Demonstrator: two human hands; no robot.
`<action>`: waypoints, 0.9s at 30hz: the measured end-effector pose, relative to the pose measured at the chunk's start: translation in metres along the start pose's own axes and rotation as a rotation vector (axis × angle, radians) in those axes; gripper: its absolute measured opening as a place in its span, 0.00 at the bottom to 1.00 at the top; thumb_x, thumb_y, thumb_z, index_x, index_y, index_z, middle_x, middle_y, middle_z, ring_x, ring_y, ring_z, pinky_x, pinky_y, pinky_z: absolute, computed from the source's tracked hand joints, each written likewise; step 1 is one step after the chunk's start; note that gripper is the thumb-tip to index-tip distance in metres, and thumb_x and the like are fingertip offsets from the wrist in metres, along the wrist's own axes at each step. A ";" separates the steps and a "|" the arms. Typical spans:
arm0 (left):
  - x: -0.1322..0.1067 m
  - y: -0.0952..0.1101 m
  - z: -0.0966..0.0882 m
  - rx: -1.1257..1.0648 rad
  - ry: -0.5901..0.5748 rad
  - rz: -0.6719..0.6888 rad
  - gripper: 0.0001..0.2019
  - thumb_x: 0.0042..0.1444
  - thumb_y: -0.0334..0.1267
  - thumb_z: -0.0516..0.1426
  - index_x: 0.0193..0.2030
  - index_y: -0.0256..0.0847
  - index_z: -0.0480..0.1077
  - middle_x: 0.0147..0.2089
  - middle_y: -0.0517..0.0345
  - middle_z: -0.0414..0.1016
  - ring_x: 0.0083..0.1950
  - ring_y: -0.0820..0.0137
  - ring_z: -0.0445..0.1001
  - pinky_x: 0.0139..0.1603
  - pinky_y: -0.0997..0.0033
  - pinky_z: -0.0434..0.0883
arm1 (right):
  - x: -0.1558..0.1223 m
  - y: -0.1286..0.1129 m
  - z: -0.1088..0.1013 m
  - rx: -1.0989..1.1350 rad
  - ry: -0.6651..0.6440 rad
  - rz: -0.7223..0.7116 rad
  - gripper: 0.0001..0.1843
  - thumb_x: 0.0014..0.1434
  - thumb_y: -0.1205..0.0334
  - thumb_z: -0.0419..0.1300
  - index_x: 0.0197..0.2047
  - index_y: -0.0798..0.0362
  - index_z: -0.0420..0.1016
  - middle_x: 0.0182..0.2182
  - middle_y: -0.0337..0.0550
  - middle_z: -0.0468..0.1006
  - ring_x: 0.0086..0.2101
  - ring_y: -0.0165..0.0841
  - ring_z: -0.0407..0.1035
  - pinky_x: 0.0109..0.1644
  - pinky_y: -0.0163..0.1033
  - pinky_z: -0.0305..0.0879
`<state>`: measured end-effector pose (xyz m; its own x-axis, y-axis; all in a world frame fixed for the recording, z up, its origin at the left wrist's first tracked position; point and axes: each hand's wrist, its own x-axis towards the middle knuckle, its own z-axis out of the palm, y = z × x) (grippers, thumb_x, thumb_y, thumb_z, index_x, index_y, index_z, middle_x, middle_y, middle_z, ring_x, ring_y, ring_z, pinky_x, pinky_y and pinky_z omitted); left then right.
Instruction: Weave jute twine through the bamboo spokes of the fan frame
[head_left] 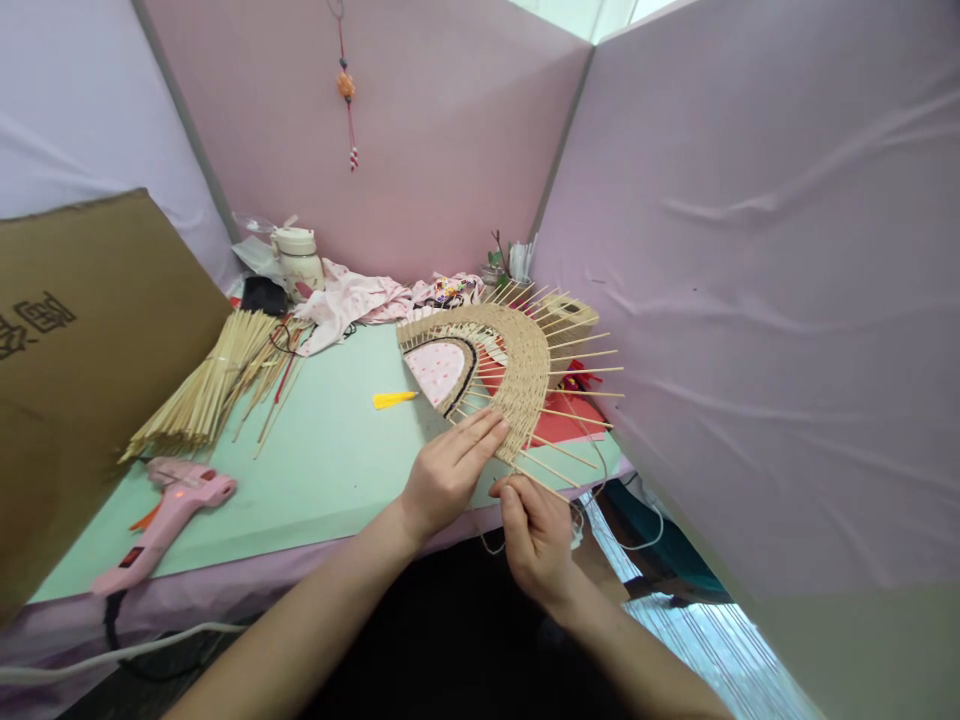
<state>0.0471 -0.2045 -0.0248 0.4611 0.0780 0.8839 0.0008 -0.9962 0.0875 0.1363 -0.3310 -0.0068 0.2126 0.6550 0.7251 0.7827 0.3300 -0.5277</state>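
the right hand [536,530] is nearest, just beside the lower edge of the woven fan; its grip is pinched closed, fingers curled in, but i cannot tell what sits between the fingertips. a thin cord [600,475] loops near it. the left hand [450,470] has hold of the fan, its fingers almost straight across the woven band, thumb hidden. the woven fan [529,375] is tilted in front of the person, above the right part of the green worktop [322,440], with bare sticks radiating past its outer edge and a dotted pink panel [436,370] at its inner end. a pink glue gun [169,510] lies at the near left edge. beyond it is a bundle of sticks [210,385], beside a cardboard sheet [90,380]. a yellow tassel [394,400] lies left of the fan, and red paper [566,425] partly under it. farther back stand a lidded bottle [300,265] and a rumpled pink cloth [367,300]; a beaded ornament [346,85] hangs against the pink wall [450,130].
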 end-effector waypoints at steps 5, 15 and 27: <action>0.000 0.002 0.001 -0.011 -0.009 -0.014 0.23 0.63 0.25 0.50 0.64 0.33 0.61 0.59 0.39 0.72 0.65 0.62 0.66 0.61 0.57 0.71 | 0.000 0.004 0.004 0.000 -0.036 0.064 0.13 0.65 0.70 0.47 0.30 0.53 0.65 0.23 0.36 0.68 0.25 0.26 0.64 0.32 0.31 0.59; 0.003 0.000 0.000 -0.118 -0.049 -0.042 0.21 0.62 0.28 0.53 0.61 0.49 0.66 0.59 0.48 0.68 0.64 0.61 0.63 0.60 0.52 0.69 | -0.002 0.012 0.005 0.130 -0.103 0.141 0.14 0.66 0.68 0.47 0.28 0.53 0.64 0.24 0.37 0.66 0.26 0.26 0.61 0.33 0.32 0.58; 0.021 0.004 -0.019 -0.151 -0.367 -0.223 0.14 0.63 0.32 0.51 0.51 0.49 0.72 0.60 0.54 0.62 0.62 0.64 0.58 0.63 0.55 0.64 | -0.006 0.013 0.004 0.137 -0.137 0.145 0.14 0.66 0.68 0.47 0.27 0.52 0.60 0.23 0.35 0.62 0.25 0.26 0.57 0.31 0.32 0.55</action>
<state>0.0401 -0.2062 0.0032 0.7482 0.2435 0.6172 0.0189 -0.9376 0.3471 0.1433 -0.3280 -0.0196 0.2280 0.7855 0.5753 0.6613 0.3087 -0.6837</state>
